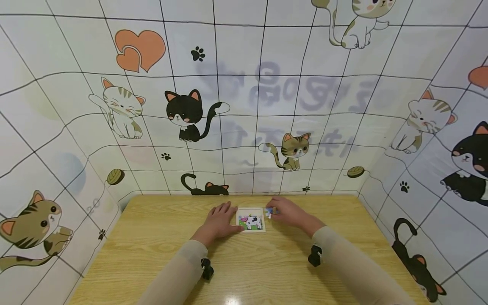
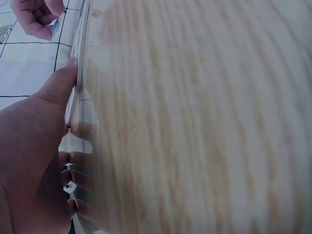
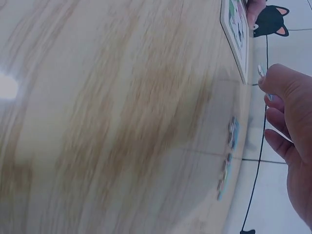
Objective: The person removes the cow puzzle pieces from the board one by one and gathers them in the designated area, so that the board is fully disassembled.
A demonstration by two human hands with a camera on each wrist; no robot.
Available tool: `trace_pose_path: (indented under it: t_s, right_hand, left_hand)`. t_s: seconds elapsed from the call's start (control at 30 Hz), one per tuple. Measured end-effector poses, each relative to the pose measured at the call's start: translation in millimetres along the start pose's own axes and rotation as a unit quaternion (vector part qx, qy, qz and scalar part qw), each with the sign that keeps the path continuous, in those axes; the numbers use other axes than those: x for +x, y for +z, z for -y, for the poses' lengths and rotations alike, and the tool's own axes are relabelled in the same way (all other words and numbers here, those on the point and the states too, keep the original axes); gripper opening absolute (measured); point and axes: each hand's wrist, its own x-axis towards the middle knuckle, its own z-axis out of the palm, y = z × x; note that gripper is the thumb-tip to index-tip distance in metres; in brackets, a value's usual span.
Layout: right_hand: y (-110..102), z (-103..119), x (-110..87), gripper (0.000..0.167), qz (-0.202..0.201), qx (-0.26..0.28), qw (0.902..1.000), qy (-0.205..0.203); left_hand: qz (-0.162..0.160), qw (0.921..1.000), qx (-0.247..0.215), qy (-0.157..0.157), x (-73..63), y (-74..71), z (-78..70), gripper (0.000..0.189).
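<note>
A small wooden cow puzzle with a pale frame lies flat on the table. At its left edge is my left hand, fingers spread on the tabletop and thumb resting on the frame's near left corner. Just past the puzzle's right side, my right hand pinches a small puzzle piece between thumb and fingers, raised off the table. The piece's picture is mostly hidden by the fingers. Beneath that hand, in the right wrist view, two loose puzzle pieces lie on the wood.
The light wooden table ends at the back against a white curtain printed with cats and grid lines. This curtain also hangs along both sides. Each sleeve cuff carries a small black device.
</note>
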Motion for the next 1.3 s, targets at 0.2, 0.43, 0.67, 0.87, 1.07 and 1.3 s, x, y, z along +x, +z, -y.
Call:
trace_pose_path:
  t_s: [0.2,0.43,0.67,0.87,1.07,1.3]
  right_hand:
    - [-4.5,-7.8,-7.8,0.026,0.002,-0.015,0.9999,0.008]
    - [-11.3,-18.0,-16.2,0.024,0.009,-0.016,0.9993,0.032]
    - [-19.7,-29.4,-27.9,0.024,0.016,-0.007,0.9982,0.058]
    - [-23.4,-40.3,-34.8,0.024,0.019,-0.015,0.9977,0.063]
    - [-27.8,-53.0,-42.0,0.023,0.024,-0.019,0.9959,0.085]
    - [-36.0,-65.8,-49.9,0.025,0.027,-0.030,0.9935,0.106]
  left_hand:
    - [0.001,1.0000,-0.002,0.000,0.4,3.3,1.9,0.094]
    - [0.004,1.0000,0.000,-0.004,-0.8,0.3,-1.2,0.094]
    - [0.002,1.0000,-0.002,-0.001,0.9,2.7,2.6,0.094]
    - [-0.001,1.0000,-0.006,0.002,0.4,2.8,3.2,0.094]
    - [-0.006,1.0000,-0.005,0.003,4.9,8.6,7.6,0.095]
    - [-0.007,1.0000,0.000,0.006,4.8,9.3,8.4,0.095]
